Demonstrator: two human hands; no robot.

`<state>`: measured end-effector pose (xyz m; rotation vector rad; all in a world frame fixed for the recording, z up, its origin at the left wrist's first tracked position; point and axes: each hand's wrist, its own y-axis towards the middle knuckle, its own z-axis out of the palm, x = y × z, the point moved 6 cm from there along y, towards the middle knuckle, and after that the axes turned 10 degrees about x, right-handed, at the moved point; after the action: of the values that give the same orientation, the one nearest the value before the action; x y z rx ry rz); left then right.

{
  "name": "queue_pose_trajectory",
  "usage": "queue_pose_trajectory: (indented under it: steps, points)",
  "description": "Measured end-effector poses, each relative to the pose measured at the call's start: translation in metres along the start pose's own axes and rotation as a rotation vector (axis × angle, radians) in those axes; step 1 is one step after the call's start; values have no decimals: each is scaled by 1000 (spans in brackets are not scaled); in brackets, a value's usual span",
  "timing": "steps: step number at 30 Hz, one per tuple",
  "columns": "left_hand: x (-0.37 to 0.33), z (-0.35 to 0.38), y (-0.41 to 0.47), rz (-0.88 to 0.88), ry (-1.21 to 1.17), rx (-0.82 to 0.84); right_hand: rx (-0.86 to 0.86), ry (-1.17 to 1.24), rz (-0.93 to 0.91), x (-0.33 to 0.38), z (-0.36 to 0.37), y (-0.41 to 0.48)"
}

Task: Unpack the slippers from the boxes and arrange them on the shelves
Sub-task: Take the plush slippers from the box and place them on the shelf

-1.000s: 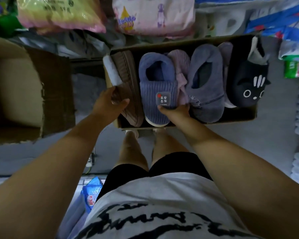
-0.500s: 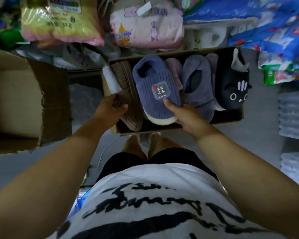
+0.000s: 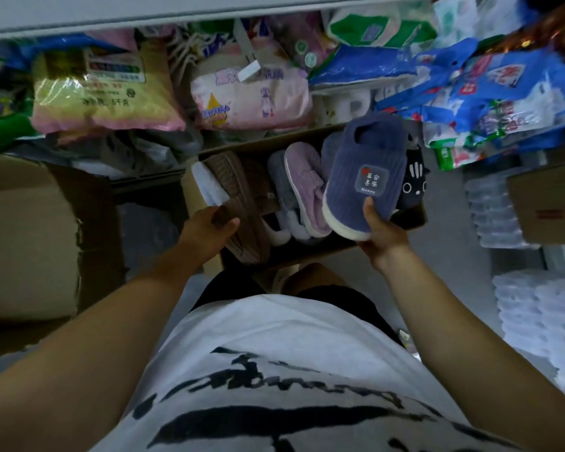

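- Blue slipper (image 3: 362, 177) has come up out of its slot in the box (image 3: 258, 143) and shifted right; 0.5 s ago it still lay between the brown and the lilac one.
- It now hangs above the right half of the box, sole down, toe toward the person, heel opening toward the shelf. It covers most of a grey slipper behind it and the left part of the black cat slipper (image 3: 413, 181).
- Right hand (image 3: 380, 230): clamped on the blue slipper's toe, thumb on top just below the square label, fingers under the white sole and hidden.
- Left hand (image 3: 209, 228): unchanged, holding the brown slipper (image 3: 238, 197) at the box's left end. The thumb lies over its upper; the fingers are out of sight behind it.
- Hands well apart, one at each end of the box's near edge.
- Vacated slot is open now: lilac slipper (image 3: 307, 187) on its side, white sole edge facing left, with a smaller grey slipper (image 3: 282, 187) just left of it.
- White slipper edge sits against the box's left wall, beside the brown one.
- Behind the box's far edge: yellow bag (image 3: 101, 93), pink pack (image 3: 252, 96), blue packs (image 3: 470, 83).
- Large open carton (image 3: 23, 236) stands left of the box.
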<state>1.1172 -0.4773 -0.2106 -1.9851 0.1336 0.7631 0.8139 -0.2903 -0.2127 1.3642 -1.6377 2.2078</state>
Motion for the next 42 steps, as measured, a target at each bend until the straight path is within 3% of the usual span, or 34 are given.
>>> queue_pose_trajectory:
  steps: [7,16,20,23,26,31,34,39,42]
  points:
    - [2,-2,9,-42,-86,-66,-53,-19,-22,1,-17,3]
    - [-17,17,18,-52,98,-136,126,-360,-34,26,-29,46]
    - [-23,28,11,-89,44,-139,60,-542,-25,25,-44,77]
    - [-23,29,7,-57,165,-137,14,-653,-28,27,-46,81]
    - [-21,24,5,-48,238,-146,-14,-784,-109,31,-49,73]
    - [-21,4,-2,-59,88,-218,-64,-872,-365,40,-44,48]
    - [-19,-12,-10,-58,-16,-277,6,-852,-503,44,-10,20]
    - [-3,-26,-31,-109,-261,-349,434,-948,-280,12,78,6]
    - [10,-31,-42,-206,-400,-400,395,-865,-91,-3,114,16]
